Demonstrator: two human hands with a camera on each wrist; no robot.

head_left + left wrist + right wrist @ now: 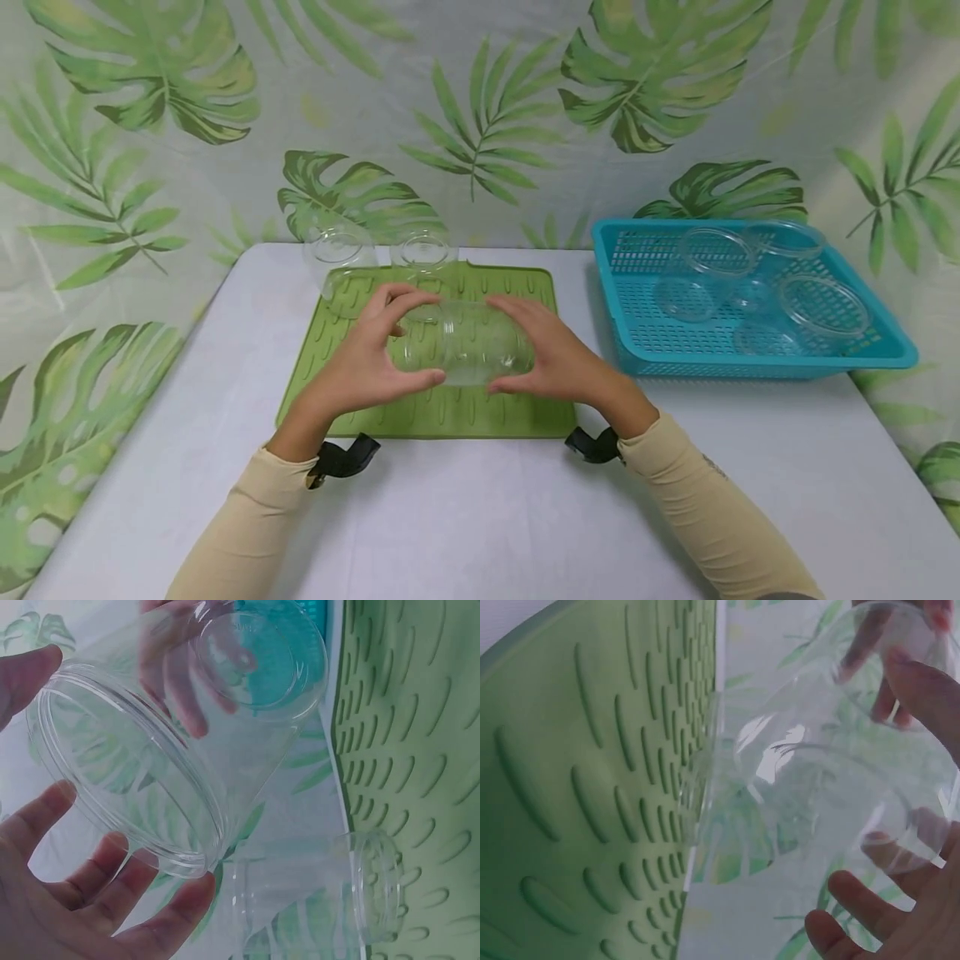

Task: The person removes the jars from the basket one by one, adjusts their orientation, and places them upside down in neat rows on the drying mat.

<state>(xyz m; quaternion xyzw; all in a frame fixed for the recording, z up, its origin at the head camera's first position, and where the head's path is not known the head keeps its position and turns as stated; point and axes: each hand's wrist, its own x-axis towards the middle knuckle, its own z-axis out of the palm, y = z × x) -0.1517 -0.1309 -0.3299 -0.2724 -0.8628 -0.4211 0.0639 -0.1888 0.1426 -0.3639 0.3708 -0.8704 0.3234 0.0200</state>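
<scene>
A clear, wide-mouthed plastic jar lies on its side in the air between my two hands, over a green ridged drying mat. My left hand grips it at the mouth end, with thumb and fingers spread around the threaded rim, as the left wrist view shows. The right hand holds the closed base end between thumb and fingers. No lid covers the mouth. Beyond the left hand, two more clear jars stand mouth up at the mat's far left edge.
To the right sits a turquoise plastic basket with perforated sides, holding several clear jars. White cloth covers the table. A leaf-patterned curtain hangs behind it. Each wrist wears a black camera mount.
</scene>
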